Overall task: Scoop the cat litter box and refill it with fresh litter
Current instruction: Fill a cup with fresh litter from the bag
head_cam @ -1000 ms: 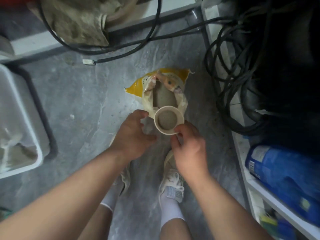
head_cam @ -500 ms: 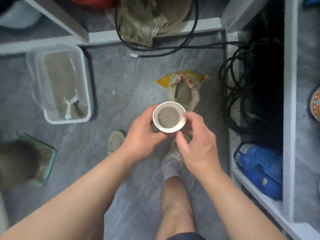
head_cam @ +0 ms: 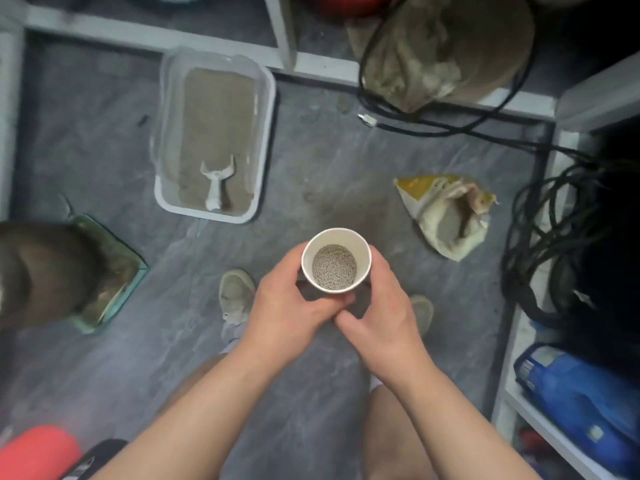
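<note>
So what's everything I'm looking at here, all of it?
paper cup: one, white, part-filled with grey litter, held at centre
litter box: one, pale grey, floor upper left, holds sandy litter
scoop: one, white, lying in the litter box
litter bag: one, yellow and cream, open, floor at right
cables: black tangle, right side
blue bag: one, low shelf at right
green tray: one, floor at left
shoes: two, beige, below the cup
hands: left hand and right hand, both holding the cup
</note>
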Demonstrator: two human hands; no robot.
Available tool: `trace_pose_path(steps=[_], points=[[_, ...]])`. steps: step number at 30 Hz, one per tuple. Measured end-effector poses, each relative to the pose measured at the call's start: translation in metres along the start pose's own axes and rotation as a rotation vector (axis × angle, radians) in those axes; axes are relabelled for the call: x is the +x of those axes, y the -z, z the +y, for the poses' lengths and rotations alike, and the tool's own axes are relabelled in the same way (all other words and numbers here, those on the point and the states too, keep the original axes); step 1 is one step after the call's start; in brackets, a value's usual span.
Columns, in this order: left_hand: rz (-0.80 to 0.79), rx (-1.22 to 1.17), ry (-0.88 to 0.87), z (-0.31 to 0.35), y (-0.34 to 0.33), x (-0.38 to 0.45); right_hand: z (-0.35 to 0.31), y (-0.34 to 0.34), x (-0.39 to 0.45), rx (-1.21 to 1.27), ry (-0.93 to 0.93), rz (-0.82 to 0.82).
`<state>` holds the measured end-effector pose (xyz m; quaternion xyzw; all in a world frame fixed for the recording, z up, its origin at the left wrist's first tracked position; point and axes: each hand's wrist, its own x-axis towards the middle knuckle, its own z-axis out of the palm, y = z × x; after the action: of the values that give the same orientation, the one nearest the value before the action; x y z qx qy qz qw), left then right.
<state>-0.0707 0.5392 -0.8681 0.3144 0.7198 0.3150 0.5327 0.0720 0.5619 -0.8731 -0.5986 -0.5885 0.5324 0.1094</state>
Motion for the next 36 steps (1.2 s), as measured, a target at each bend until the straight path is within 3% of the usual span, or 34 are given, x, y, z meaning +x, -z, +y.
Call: trace_pose_path(steps=[7, 12, 17, 25, 29, 36], points=[[0.001, -0.061, 0.042, -0.002, 0.129, 0.013, -0.087, -0.096, 0.026, 0.007, 0.02, 0.031], [-0.155, -0.117, 0.041, 0.0, 0.207, 0.038, -0.137, -0.139, 0.046, -0.011, 0.015, 0.095], [-0.226, -0.027, 0.195, -0.028, 0.258, 0.09, -0.144, -0.162, 0.073, 0.051, -0.045, 0.157], [0.034, 0.241, 0.433, -0.07, 0.274, 0.162, -0.131, -0.167, 0.125, 0.129, -0.125, 0.193], [0.107, 0.338, 0.443, -0.086, 0.266, 0.203, -0.127, -0.167, 0.152, 0.147, -0.102, 0.197], [0.003, 0.569, 0.374, -0.15, 0.234, 0.267, -0.085, -0.208, 0.193, 0.257, -0.097, 0.286]])
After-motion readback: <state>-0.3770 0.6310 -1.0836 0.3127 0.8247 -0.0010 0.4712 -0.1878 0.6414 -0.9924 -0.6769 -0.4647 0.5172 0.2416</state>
